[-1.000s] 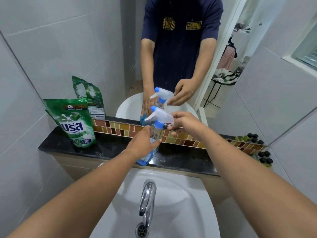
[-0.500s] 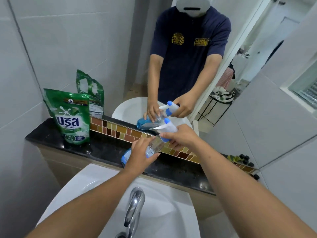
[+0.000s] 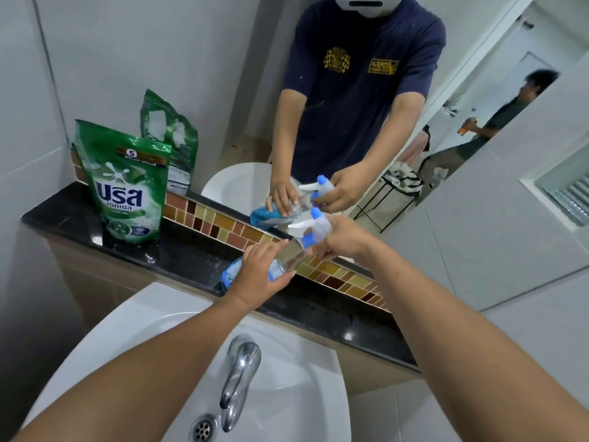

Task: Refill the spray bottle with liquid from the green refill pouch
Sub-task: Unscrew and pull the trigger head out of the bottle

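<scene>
A black counter (image 3: 79, 215) runs above the sink (image 3: 287, 371). The left hand (image 3: 258, 275) clamps the tilted spray bottle (image 3: 288, 258); the right hand (image 3: 341, 239) grips its trigger head (image 3: 314, 226). The green refill pouch (image 3: 126, 183) stands well left of both hands. Risk: unscrewing while tilted may spill the remaining liquid.

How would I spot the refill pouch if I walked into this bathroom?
Find the black stone ledge running behind the white sink, under the mirror. At its left end, by the tiled wall, stands the green refill pouch, upright and untouched. It is the only green thing there, with big white lettering on its front.
</scene>
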`<act>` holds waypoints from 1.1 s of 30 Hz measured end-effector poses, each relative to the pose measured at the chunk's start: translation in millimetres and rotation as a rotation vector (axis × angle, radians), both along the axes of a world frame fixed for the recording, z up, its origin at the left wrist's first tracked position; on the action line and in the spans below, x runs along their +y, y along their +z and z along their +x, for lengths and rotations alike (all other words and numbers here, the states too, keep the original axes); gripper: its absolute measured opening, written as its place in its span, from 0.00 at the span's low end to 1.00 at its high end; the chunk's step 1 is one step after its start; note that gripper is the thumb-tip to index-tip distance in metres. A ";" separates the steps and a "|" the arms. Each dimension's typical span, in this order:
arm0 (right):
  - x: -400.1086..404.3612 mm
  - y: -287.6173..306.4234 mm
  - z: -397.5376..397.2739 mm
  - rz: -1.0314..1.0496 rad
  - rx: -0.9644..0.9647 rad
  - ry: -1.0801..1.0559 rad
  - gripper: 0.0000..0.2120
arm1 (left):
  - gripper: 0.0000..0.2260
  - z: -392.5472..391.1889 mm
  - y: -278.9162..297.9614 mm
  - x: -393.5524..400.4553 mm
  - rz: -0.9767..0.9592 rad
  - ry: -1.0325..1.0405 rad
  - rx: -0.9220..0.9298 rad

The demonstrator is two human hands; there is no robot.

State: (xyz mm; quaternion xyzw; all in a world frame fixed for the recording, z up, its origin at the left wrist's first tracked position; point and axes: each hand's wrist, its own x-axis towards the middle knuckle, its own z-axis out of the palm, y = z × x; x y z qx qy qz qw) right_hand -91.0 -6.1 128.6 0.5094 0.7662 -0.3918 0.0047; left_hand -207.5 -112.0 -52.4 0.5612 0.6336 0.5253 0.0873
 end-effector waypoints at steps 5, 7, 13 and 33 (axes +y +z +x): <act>-5.4 -2.8 -4.7 0.036 -0.022 -0.002 0.16 | 0.27 0.3 -1.4 1.5 0.007 0.025 0.003; -6.4 -9.2 -5.2 0.090 0.005 -0.060 0.15 | 0.27 1.6 -0.9 1.7 -0.006 0.029 -0.011; 1.5 -6.2 5.3 -0.104 0.074 -0.069 0.16 | 0.27 3.7 -1.7 3.7 -0.004 0.010 0.006; -16.0 -9.7 7.1 -0.143 0.188 -0.236 0.13 | 0.27 7.1 -5.4 -2.5 -0.021 0.031 -0.021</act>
